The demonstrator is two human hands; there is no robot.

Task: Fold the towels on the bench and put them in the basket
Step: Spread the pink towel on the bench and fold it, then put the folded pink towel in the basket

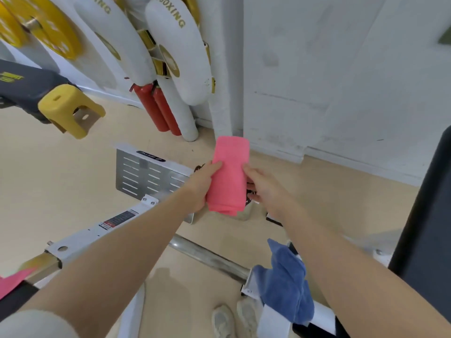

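Note:
A pink towel (229, 174), folded into a narrow strip, is held up in the air in front of me. My left hand (201, 186) grips its lower left edge, thumb over the cloth. My right hand (262, 185) touches its right edge with fingers curled along it. A crumpled blue towel (288, 281) hangs over the white frame of the bench (271, 320) under my right forearm. Another pink cloth (12, 281) shows at the left edge. No basket is in sight.
A white gym machine frame with a slotted metal plate (146, 174) and a steel bar (210, 259) lies below my arms. Red extinguishers (158, 108), white boxing pads (178, 50) and a yellow stool (70, 108) stand by the wall. A dark pad (424, 215) is at the right.

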